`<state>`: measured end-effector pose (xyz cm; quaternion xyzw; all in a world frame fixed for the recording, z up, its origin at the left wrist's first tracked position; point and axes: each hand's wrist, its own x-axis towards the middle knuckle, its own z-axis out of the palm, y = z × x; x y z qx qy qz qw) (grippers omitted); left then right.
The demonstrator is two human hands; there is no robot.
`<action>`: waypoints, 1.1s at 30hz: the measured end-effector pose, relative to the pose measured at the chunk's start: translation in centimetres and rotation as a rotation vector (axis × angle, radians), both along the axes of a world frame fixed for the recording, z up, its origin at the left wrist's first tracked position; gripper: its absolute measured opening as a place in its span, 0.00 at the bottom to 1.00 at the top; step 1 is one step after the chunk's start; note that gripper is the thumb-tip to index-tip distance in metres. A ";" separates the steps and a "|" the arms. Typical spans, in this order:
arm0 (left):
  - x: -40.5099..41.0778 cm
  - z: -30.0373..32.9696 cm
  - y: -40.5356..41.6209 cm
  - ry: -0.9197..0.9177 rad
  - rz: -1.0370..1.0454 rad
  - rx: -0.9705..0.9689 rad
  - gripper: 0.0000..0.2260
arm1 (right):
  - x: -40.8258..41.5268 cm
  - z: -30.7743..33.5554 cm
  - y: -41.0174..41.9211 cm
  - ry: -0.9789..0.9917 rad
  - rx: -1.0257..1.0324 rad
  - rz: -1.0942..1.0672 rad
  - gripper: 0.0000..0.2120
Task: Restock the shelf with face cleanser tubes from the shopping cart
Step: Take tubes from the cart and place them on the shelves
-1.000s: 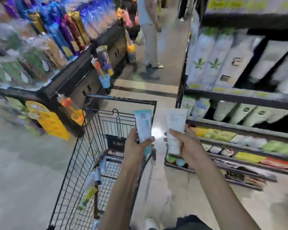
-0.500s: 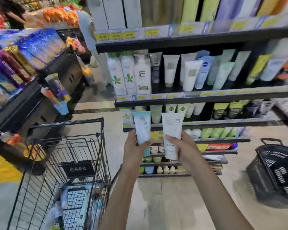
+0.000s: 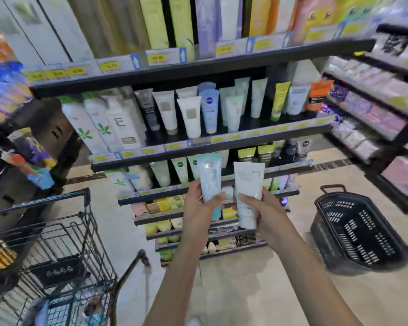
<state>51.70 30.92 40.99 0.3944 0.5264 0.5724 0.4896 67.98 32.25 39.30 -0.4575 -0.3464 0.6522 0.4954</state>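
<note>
My left hand (image 3: 196, 208) grips a light blue cleanser tube (image 3: 210, 177), held upright with its cap down. My right hand (image 3: 266, 212) grips a white cleanser tube (image 3: 247, 187) right beside it. Both tubes are raised in front of the dark shelf unit (image 3: 198, 147), level with its third shelf. The shelf above them carries a row of standing cleanser tubes (image 3: 190, 115). The black wire shopping cart (image 3: 64, 250) stands at the lower left, with a few items dimly visible in its bottom.
A black plastic shopping basket (image 3: 353, 231) sits on the floor at the right. Another shelving unit (image 3: 386, 118) runs along the right edge. A dark display stand with colourful goods (image 3: 21, 161) is at the left. Tall white bottles (image 3: 97, 128) fill the shelf's left end.
My view has swung right and upward from the aisle and cart to face the shelf unit. Both hands have kept their tubes and carried them up toward the shelves.
</note>
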 end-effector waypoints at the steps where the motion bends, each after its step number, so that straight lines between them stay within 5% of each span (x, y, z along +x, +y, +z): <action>1: 0.9 0.1 0.6 0.001 -0.005 0.000 0.21 | 0.9 0.0 0.4 0.003 0.005 -0.012 0.22; 25: 14.3 0.8 17.9 -0.070 0.056 0.071 0.22 | 14.9 2.2 16.3 -0.041 0.055 -0.002 0.20; 33: 16.4 1.1 21.4 0.086 0.139 0.098 0.25 | 16.7 2.3 20.4 -0.023 0.049 0.024 0.19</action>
